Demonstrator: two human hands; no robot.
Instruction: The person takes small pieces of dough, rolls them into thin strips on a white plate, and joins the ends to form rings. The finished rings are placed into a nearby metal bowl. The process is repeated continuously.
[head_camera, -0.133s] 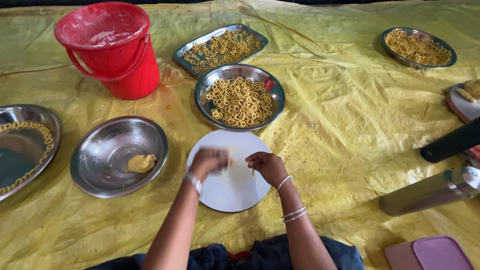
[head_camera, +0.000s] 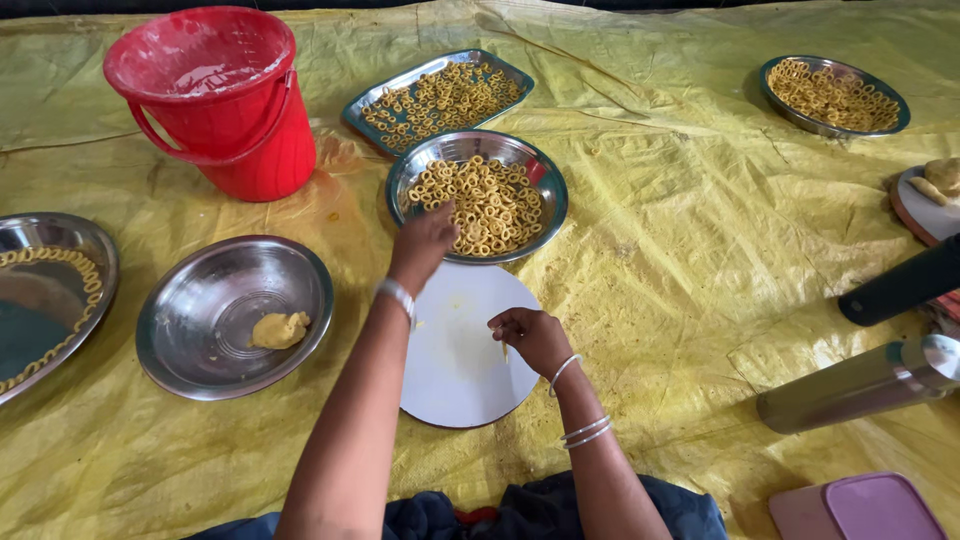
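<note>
- Left hand (head_camera: 425, 243) was stretched forward over the near rim of the round steel bowl (head_camera: 548, 195) heaped with small yellow dough rings (head_camera: 485, 205); fingers curled downward at the rings, with whatever they pinched hidden beneath the hand, so grip could not be told.
- Right hand (head_camera: 535, 338) hovered low over the white round board (head_camera: 455, 345), fingers pinched narrowly on a thin strip of yellow dough (head_camera: 505, 351).
- White round board lay on the yellow sheet (head_camera: 680, 290) just in front of the ring bowl, its far edge touching or nearly touching that bowl.
- Left of the board sat a wider steel basin (head_camera: 190, 300) with a lump of yellow dough (head_camera: 279, 329) inside.
- Further left lay a large steel plate (head_camera: 70, 240), with rings lined along its rim.
- Behind the basin stood a red bucket (head_camera: 215, 100).
- Beyond the ring bowl rested a rectangular tray (head_camera: 360, 112) of rings; far right at the back, another round plate (head_camera: 770, 95) of rings.
- On the right lay a steel cylinder (head_camera: 860, 385) and a dark handle (head_camera: 900, 290); pink lidded box (head_camera: 870, 508) in the near right corner.
</note>
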